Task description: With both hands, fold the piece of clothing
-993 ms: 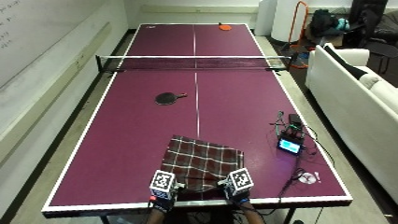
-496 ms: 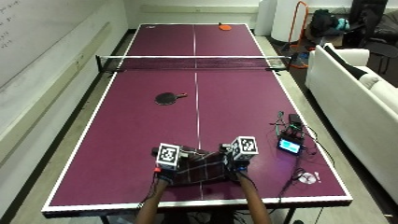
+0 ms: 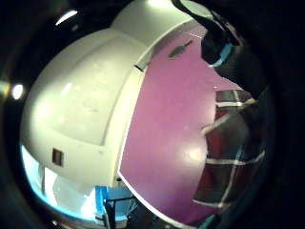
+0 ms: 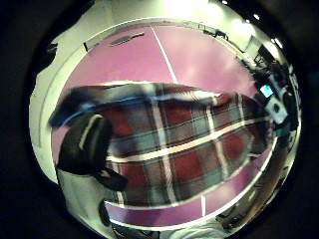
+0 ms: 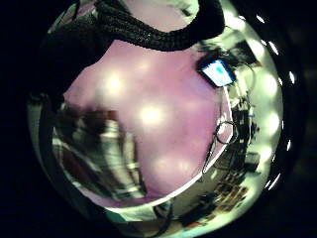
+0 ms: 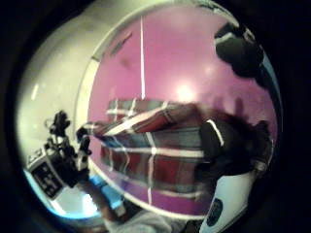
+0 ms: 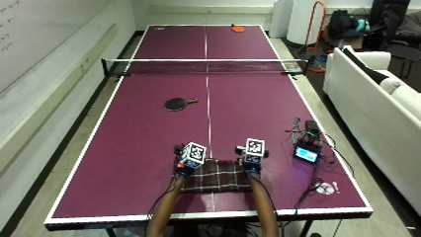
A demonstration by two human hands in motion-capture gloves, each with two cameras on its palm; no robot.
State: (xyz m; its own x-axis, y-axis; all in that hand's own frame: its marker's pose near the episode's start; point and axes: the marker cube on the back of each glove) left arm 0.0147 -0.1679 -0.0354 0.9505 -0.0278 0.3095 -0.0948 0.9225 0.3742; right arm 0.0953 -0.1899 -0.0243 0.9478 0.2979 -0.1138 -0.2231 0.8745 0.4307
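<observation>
Big purple ping-pong table [image 7: 131, 128] fills the shot, with the net [image 7: 204, 66] strung across the middle. A white sofa [image 7: 378, 106] sits off to the right side. Down at the near end, the plaid shirt [image 7: 216, 176] lies folded into a small rectangle on the centre line, just in from the near edge. The left hand [image 7: 184, 165] pinches the shirt's far-left corner and the right hand [image 7: 251, 162] pinches the far-right one, fingers curled onto the cloth in the palm views. A black paddle [image 7: 178, 103] lies mid-table, an orange paddle [image 7: 237, 28] way at the far end, and a small device with a lit screen [image 7: 307, 154] sits beside the right hand.
</observation>
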